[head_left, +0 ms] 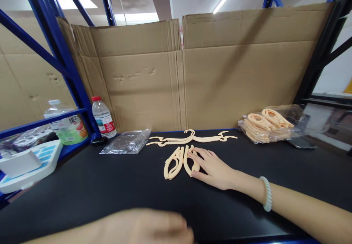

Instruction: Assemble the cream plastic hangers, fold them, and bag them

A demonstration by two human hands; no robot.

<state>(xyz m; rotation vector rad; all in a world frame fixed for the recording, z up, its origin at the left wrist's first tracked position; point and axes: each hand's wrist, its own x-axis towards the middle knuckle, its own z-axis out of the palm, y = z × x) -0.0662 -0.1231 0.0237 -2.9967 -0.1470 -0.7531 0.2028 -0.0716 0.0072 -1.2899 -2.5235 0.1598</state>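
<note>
Cream plastic folded hanger [178, 161] is lying on the black table [110, 185], touching the right hand [214, 169], whose fingers are resting flat, ungrasping. Left hand [143, 227] is blurring; grip unclear.

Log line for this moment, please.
right hand: flat on folded cream plastic hanger | left hand: blurred, holds nothing | surface: black table

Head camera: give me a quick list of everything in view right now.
folded hanger: one, cream, centre of black table, under right fingertips
open hanger: one, cream, behind it
bag of hangers: one, clear, right rear
empty bag: one, clear, left of centre
water bottle: one, red cap, left rear
cardboard: brown, back wall
hands: right hand open on folded hanger; left hand blurred, near edge
</note>
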